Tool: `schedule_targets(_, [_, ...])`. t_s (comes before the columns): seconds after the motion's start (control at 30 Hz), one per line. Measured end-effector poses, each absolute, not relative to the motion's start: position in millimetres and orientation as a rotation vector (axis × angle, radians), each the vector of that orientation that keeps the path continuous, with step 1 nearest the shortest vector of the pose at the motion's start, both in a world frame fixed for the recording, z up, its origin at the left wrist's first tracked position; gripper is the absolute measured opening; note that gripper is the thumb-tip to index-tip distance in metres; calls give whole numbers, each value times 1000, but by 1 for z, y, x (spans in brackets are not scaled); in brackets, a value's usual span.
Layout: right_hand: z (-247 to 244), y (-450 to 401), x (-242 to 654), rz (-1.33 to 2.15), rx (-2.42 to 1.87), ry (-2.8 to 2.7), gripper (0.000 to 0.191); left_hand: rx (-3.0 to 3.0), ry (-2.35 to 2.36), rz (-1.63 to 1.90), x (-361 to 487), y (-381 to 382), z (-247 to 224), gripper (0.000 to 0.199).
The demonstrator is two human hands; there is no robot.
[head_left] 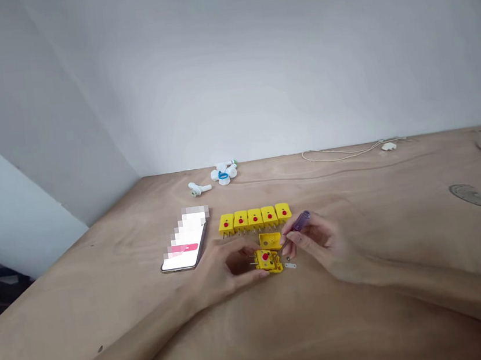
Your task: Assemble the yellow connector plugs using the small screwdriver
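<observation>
My left hand (227, 267) grips an opened yellow plug (265, 260) with a red part in its middle and metal pins pointing left. Between the fingers of my right hand (313, 242) is a screwdriver with a purple handle (301, 221); its tip is down by the plug's right side, too small to make out. A yellow cover (269, 241) lies open just behind the plug. To the right of the plug rest a small white strip (290, 265) and a tiny metal piece (288, 259). Several closed yellow plugs (254, 219) stand in a row farther back.
A phone (185, 239) with a lit screen lies left of the row. White plastic fittings (223, 174), one with a blue ring, and another white fitting (199, 189) sit near the wall. A thin white cord (338, 157) runs along the back of the wooden table (381, 221).
</observation>
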State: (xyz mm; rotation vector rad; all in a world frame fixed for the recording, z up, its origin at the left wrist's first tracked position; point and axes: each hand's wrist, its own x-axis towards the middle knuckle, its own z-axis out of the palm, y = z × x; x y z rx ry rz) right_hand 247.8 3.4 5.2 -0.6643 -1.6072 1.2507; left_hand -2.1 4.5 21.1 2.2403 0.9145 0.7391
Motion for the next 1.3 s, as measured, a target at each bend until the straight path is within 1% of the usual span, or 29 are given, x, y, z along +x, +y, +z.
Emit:
schedule_targets(0.17, [10, 6, 244, 1358, -666, -1519, 22, 2290, 965, 721, -3, 5, 21, 31])
schedule_targets(0.27, [11, 9, 244, 1434, -638, -1534, 18, 2282, 955, 707, -3, 5, 22, 30])
schedule_targets(0.47, [13, 9, 244, 1530, -635, -1481, 18, 2277, 936, 723, -2, 5, 21, 29])
schedule_targets(0.57, [13, 8, 242, 1595, -722, -1357, 25, 2307, 955, 730, -3, 6, 19, 29])
schedule_targets(0.73, [6, 12, 238, 1719, -732, -1252, 17, 2306, 970, 726, -3, 6, 19, 29])
schedule_targets(0.87, [2, 15, 240, 1784, -677, -1251, 24, 2265, 919, 738, -2, 5, 21, 28])
schedule_targets(0.93, [2, 15, 241, 1802, -662, -1248, 27, 2250, 900, 742, -2, 5, 21, 28])
schedule_targets(1.03, [3, 13, 241, 1803, -687, -1201, 24, 2257, 915, 766, -2, 5, 20, 28])
schedule_targets(1.13, [3, 13, 241, 1776, -736, -1177, 27, 2281, 958, 780, -1, 5, 20, 28])
schedule_targets(1.3, [2, 18, 239, 1770, -710, -1185, 23, 2293, 909, 789, 0, 4, 22, 27])
